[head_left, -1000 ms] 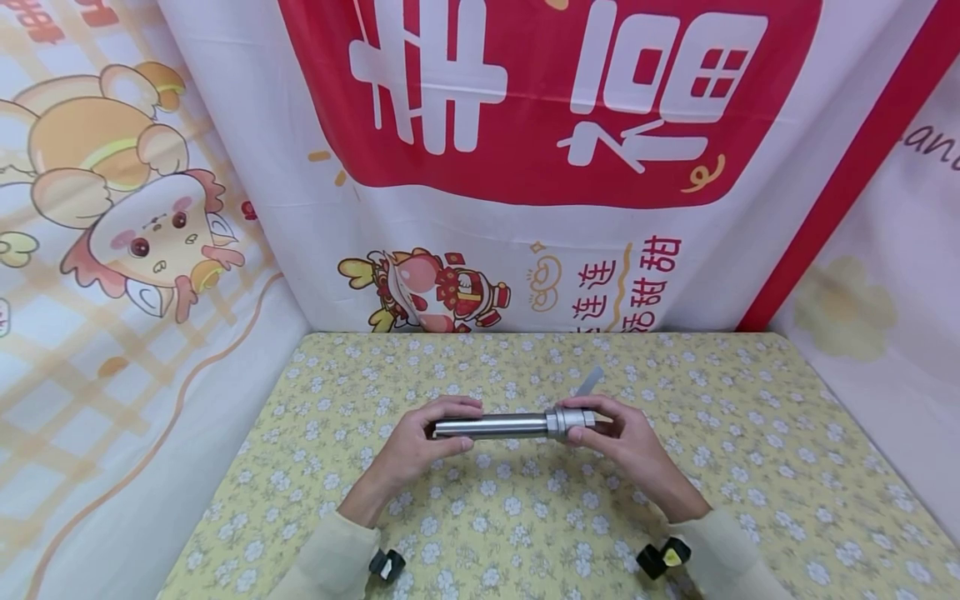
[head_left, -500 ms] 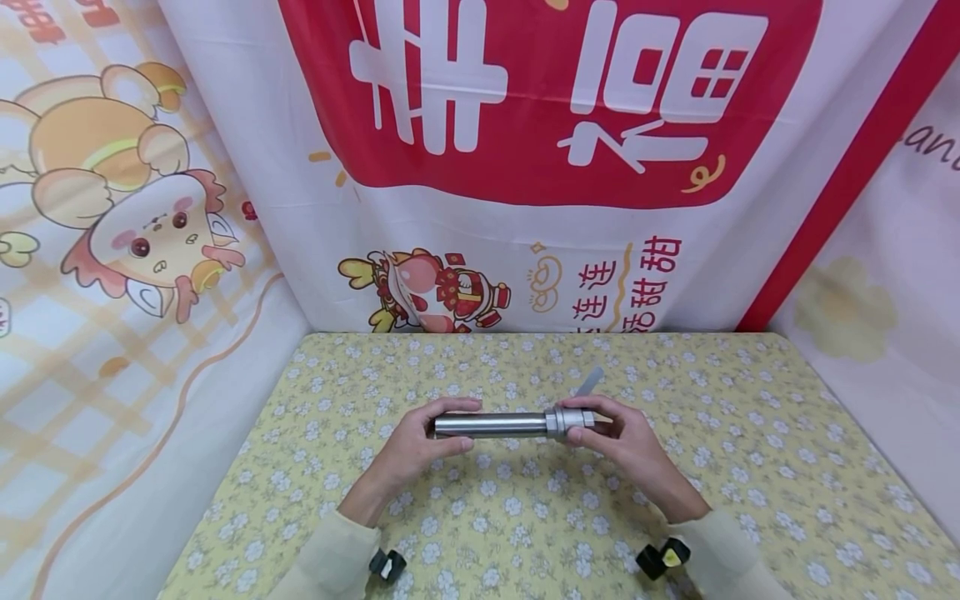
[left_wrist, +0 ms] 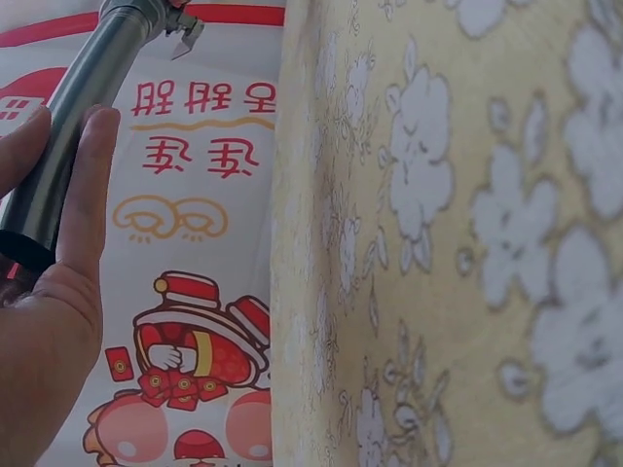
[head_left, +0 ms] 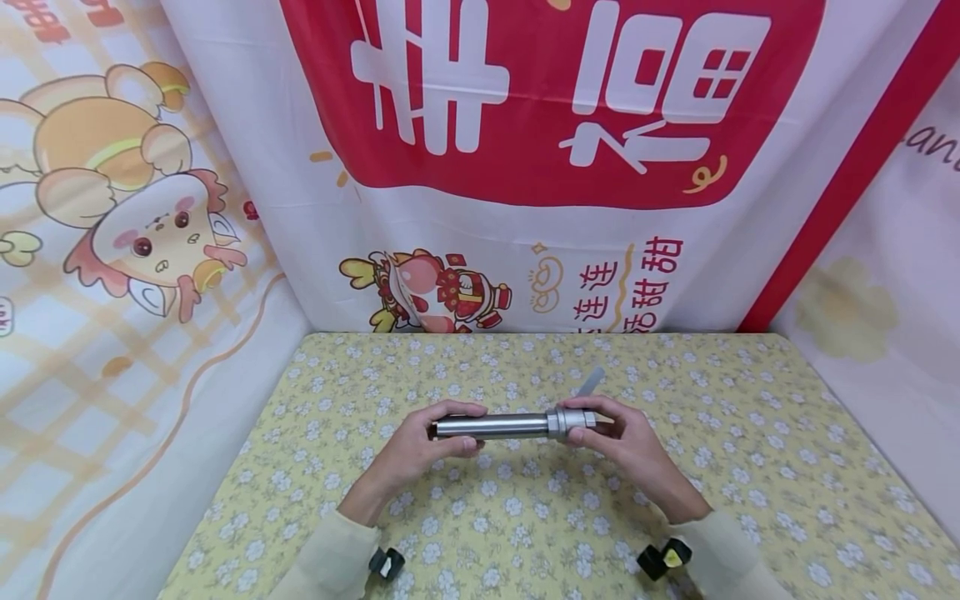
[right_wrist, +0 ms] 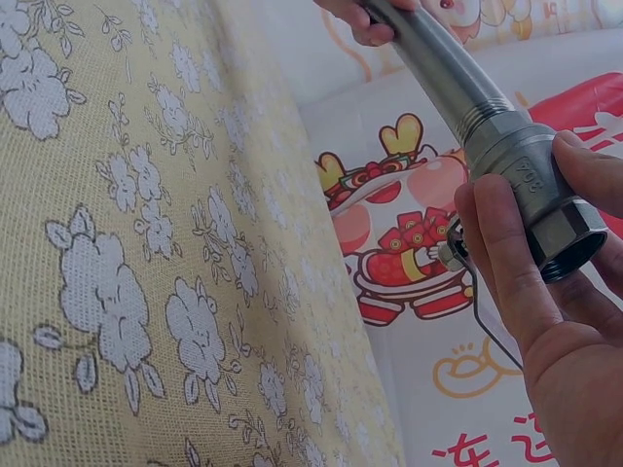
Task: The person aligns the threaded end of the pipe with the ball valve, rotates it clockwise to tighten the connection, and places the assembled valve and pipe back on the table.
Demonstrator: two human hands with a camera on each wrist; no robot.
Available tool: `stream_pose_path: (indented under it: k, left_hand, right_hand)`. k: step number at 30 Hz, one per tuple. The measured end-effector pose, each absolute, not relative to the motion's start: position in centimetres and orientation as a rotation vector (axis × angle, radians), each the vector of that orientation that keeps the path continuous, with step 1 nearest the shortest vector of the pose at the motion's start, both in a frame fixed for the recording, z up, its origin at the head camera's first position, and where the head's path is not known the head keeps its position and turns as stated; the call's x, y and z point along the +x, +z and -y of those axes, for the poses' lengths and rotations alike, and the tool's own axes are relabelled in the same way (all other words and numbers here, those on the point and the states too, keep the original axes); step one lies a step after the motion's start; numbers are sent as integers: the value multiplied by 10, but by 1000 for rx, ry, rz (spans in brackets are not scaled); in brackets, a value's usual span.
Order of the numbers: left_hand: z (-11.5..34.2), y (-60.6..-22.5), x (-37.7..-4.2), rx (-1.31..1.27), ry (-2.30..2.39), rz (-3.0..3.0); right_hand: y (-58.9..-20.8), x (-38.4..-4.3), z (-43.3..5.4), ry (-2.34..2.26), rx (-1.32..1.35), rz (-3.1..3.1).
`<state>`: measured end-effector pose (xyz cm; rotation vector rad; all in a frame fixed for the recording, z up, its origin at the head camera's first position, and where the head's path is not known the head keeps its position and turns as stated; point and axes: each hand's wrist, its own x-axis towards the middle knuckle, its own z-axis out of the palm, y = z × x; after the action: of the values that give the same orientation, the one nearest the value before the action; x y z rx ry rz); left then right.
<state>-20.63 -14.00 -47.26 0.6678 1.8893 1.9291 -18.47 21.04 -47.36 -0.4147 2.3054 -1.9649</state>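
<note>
A smooth steel pipe (head_left: 506, 426) lies level above the table, joined end to end with a ball valve (head_left: 558, 422). My left hand (head_left: 412, 442) grips the pipe's left end between thumb and fingers; its open end shows in the left wrist view. Around the valve body, my right hand (head_left: 633, 433) has its thumb and fingers curled. The right wrist view shows the valve (right_wrist: 516, 161) with "304" on its side and a strip of pipe thread (right_wrist: 482, 114) exposed at the joint. A flat grey lever handle (head_left: 591, 382) sticks out from the valve's far side.
A yellow flowered cloth covers the table (head_left: 480, 517). White printed curtains (head_left: 450, 225) hang at its back and both sides. Dark wrist cameras (head_left: 386, 565) sit on the sleeves.
My left thumb and fingers have shifted slightly to the right along the pipe. The right hand and the valve hold their place.
</note>
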Motion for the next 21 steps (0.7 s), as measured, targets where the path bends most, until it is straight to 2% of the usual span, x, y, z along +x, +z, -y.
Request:
stream_pose_path:
  k: [21]
  left_hand:
    - [138, -473, -207, 692, 1980, -1894]
  right_hand:
    - [-469, -184, -211, -1978, -399, -2270]
